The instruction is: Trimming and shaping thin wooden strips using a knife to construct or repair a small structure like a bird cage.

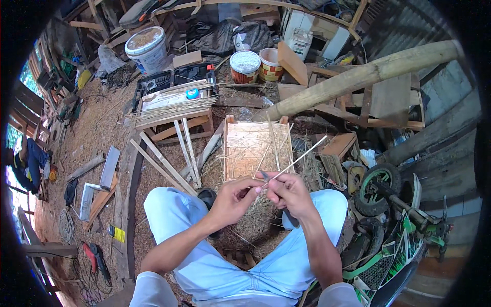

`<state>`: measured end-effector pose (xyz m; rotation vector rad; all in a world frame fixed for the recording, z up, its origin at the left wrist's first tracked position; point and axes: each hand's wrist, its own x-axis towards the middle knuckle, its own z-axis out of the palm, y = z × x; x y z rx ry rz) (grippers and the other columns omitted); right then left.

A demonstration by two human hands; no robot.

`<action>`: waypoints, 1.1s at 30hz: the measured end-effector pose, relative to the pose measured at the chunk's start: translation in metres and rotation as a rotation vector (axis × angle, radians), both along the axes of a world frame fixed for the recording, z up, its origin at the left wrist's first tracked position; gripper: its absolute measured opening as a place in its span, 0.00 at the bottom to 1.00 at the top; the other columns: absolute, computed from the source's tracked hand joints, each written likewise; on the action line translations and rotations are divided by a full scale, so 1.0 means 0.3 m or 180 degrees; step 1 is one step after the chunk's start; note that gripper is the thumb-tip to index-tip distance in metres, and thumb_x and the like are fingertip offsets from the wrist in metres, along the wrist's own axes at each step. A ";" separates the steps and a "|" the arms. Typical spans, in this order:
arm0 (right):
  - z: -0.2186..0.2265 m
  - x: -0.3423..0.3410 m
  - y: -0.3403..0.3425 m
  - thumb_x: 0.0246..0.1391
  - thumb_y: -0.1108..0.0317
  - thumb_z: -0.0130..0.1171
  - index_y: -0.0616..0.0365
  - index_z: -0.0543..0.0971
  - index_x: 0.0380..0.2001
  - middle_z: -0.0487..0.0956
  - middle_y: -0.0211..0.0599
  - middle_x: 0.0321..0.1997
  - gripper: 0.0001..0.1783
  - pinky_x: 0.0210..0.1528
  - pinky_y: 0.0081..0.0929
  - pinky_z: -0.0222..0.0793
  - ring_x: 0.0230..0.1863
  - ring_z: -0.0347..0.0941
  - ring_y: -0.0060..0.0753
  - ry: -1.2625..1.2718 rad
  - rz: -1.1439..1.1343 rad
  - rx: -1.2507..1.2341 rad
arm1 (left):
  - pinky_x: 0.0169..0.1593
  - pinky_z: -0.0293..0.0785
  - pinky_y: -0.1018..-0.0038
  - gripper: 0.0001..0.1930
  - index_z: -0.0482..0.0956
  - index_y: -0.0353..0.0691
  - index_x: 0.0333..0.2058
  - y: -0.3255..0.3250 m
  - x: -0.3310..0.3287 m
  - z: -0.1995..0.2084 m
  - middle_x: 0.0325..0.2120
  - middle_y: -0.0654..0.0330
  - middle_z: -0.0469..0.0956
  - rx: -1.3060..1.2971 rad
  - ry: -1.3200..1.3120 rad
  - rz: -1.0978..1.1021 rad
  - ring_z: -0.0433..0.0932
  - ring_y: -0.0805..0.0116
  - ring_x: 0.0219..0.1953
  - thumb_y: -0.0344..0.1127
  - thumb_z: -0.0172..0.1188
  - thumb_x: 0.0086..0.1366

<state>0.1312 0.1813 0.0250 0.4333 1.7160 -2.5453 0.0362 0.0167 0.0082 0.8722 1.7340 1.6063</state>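
Slender pale wooden strip (302, 155) slanting toward two o'clock, left hand (236, 198) pinching lower end, grip of right hand (290, 195) closed on grey-bladed knife (265, 176)

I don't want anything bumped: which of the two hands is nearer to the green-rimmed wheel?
Right. The right hand is left of the green-rimmed wheel, roughly level with it in the picture; the left hand is farther left.

Beyond the left hand (236, 199) and right hand (289, 193) lies a board (248, 139); strips (174, 109) lie on a bench (174, 118) farther left, two buckets (245, 63) stand behind, a log (365, 78) lies far right, a wheel (377, 189) nearer right.
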 end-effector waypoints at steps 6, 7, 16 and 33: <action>-0.008 0.005 0.011 0.61 0.64 0.53 0.66 0.76 0.43 0.69 0.24 0.20 0.16 0.18 0.10 0.49 0.18 0.57 0.10 0.0077 -0.0197 0.0157 | 0.36 0.66 0.83 0.10 0.77 0.31 0.41 0.011 -0.002 0.006 0.34 0.63 0.78 0.0099 -0.0279 -0.0107 0.70 0.82 0.33 0.31 0.54 0.66; -0.006 0.003 0.005 0.61 0.64 0.53 0.67 0.77 0.43 0.69 0.24 0.20 0.15 0.18 0.11 0.49 0.19 0.57 0.10 0.0041 -0.0268 0.0194 | 0.36 0.66 0.83 0.10 0.77 0.31 0.41 0.006 -0.004 0.007 0.35 0.63 0.78 -0.0017 -0.0399 -0.0107 0.70 0.82 0.33 0.31 0.54 0.66; -0.018 -0.005 -0.015 0.60 0.66 0.53 0.67 0.77 0.38 0.71 0.24 0.20 0.13 0.18 0.10 0.50 0.18 0.59 0.09 -0.0031 -0.0465 0.0422 | 0.31 0.63 0.85 0.10 0.78 0.33 0.40 -0.002 -0.009 0.026 0.32 0.66 0.78 -0.0168 -0.0482 -0.0085 0.68 0.85 0.30 0.33 0.54 0.66; -0.053 0.012 0.204 0.61 0.59 0.51 0.65 0.75 0.39 0.65 0.20 0.19 0.17 0.14 0.11 0.42 0.14 0.50 0.09 0.0190 -0.1626 0.0192 | 0.39 0.66 0.81 0.12 0.79 0.33 0.40 -0.045 -0.022 0.041 0.34 0.64 0.78 -0.0425 -0.0509 -0.0401 0.69 0.82 0.35 0.35 0.52 0.67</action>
